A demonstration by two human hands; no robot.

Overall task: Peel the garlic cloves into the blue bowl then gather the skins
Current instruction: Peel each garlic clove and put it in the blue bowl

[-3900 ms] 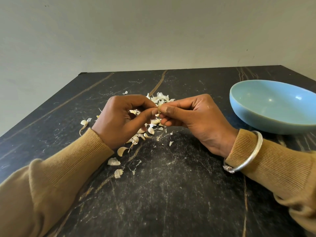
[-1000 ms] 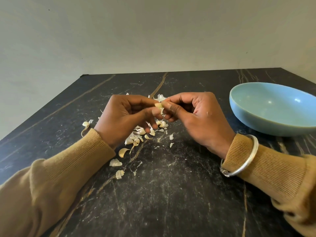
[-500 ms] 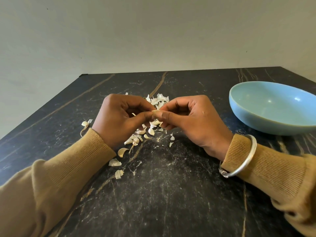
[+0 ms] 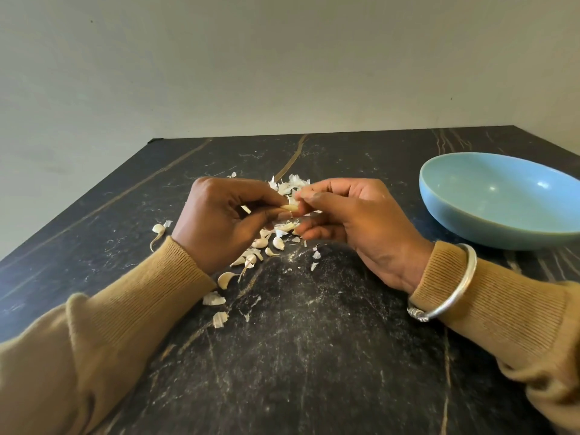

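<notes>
Early going, I judge — my left hand (image 4: 219, 224) and right hand (image 4: 354, 221) both pinch one clove (image 4: 290, 208) above the table (image 4: 314, 356), mid-peel. The bowl (image 4: 502, 233), well to the right, shows no garlic; skins (image 4: 290, 183) and loose cloves (image 4: 278, 243) lie scattered — ungathered.

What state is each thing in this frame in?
Left hand: pinches the garlic clove.
Right hand: pinches the clove's other end.
Garlic clove: held above the table, between both hands.
Blue bowl: upright, nothing visible inside.
Skins: scattered loose on the table.
Bangle: on the right wrist.
</notes>
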